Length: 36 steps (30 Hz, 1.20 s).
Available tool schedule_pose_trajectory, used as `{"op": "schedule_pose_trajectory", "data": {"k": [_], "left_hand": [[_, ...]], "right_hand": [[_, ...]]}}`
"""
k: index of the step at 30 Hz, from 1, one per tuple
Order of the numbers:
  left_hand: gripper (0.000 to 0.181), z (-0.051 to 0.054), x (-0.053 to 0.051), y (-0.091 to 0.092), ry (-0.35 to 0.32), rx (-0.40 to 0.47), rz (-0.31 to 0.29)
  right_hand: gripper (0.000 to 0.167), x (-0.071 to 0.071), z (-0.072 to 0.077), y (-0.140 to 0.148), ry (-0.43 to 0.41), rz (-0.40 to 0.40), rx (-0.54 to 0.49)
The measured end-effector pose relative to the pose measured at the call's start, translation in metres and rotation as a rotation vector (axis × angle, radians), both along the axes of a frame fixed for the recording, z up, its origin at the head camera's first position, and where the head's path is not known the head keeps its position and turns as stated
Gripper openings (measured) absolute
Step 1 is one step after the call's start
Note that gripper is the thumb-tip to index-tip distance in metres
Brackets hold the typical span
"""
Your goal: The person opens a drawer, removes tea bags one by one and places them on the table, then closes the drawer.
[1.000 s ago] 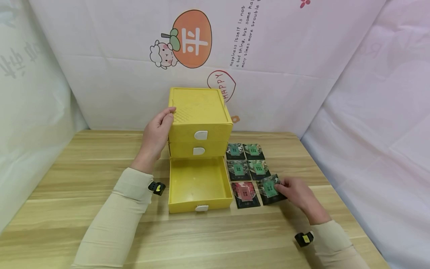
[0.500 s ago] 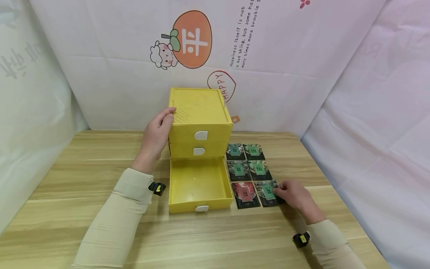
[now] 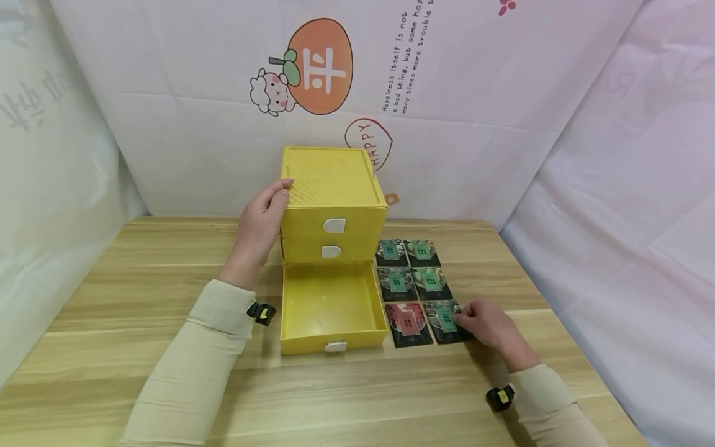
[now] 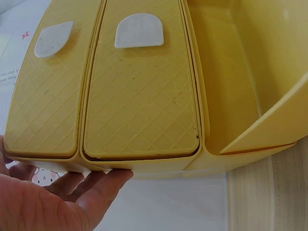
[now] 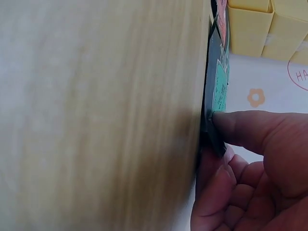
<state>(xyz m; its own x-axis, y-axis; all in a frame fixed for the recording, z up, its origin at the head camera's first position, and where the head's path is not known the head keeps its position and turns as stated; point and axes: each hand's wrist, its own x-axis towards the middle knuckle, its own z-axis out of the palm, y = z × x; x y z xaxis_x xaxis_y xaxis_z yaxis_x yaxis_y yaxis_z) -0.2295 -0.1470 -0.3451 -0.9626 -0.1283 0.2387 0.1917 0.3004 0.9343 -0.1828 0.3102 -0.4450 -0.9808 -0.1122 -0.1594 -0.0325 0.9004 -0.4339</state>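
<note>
My left hand [image 3: 260,225] rests against the left side of a yellow drawer box [image 3: 329,177], its fingertips at the top edge. In the left wrist view its fingers [image 4: 103,190] lie fairly straight along the side wall. The box's bottom drawer [image 3: 332,343] is pulled out and holds nothing. My right hand [image 3: 494,326] pinches the right edge of a flat dark sachet with a green label [image 3: 445,320]. Thumb above, finger below, it grips that edge in the right wrist view, the sachet [image 5: 219,94] lying along the tabletop.
Beside the held sachet lies one with a red label [image 3: 408,324]. Behind are more green-labelled sachets [image 3: 430,282], laid in two columns right of the box. All stand on a wood-grain table [image 3: 357,403], with a printed white cloth [image 3: 458,155] behind.
The right hand has lowered the tilted sachet flat onto the table, shifting slightly left, beside the red-labelled one. It still pinches the edge. The left hand and the box have stayed put.
</note>
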Motion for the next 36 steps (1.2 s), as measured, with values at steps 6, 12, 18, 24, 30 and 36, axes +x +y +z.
{"op": "schedule_pose_trajectory", "data": {"k": [6,12,18,24,30,36], "left_hand": [[0.048,0.0000,0.0009,0.0003,-0.003,-0.005,0.001],[0.049,0.0001,0.0014,0.0012,-0.014,-0.003,0.005],[0.049,0.0000,0.0015,0.0012,-0.019,-0.002,0.007],[0.049,0.0000,0.0014,0.0012,-0.014,0.002,0.005],[0.050,0.0003,0.0011,0.0007,-0.006,-0.002,-0.001],[0.049,0.0009,0.0013,0.0003,-0.006,-0.006,-0.007]], "right_hand": [[0.048,-0.0001,-0.0016,0.0000,-0.009,-0.001,0.001],[0.044,-0.0004,-0.0018,-0.0002,-0.032,-0.024,0.018],[0.028,-0.0004,0.0006,-0.0003,-0.035,-0.046,0.058],[0.029,-0.0008,0.0017,-0.0011,-0.044,-0.051,0.064],[0.030,-0.0011,0.0026,-0.0014,-0.047,-0.053,0.065],[0.036,0.0004,0.0042,0.0001,-0.051,-0.058,0.059]]}}
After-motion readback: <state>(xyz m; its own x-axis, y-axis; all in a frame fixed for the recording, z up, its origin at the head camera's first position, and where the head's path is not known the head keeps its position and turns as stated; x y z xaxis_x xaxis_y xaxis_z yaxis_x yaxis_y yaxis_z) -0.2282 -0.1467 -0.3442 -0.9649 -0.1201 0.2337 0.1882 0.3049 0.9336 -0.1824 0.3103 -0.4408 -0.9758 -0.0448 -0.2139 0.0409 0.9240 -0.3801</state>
